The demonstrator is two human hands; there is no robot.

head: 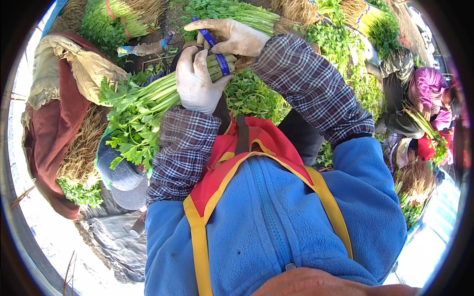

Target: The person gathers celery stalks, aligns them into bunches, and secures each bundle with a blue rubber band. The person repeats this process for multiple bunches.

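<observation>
My left hand (200,79), in a soiled white glove, is closed around a bunch of celery (159,92). The leafy tops point to the lower left, and the cut or root end lies to the upper right. A blue printed band (222,64) crosses the stalks near that end. Its free length rises to my right hand (237,39), also gloved, which pinches the band between thumb and fingers. Whether the band goes all the way around the stalks is hidden. Loose celery leaves (255,96) lie below the bunch, by my legs.
A short tape-wrapped rod (144,49) lies on the soil at upper left. Tied celery bundles (111,22) stand behind it. Maroon and cream cloth (59,111) covers roots at left, near a grey cap (122,177). Another person (429,92) holds celery at far right.
</observation>
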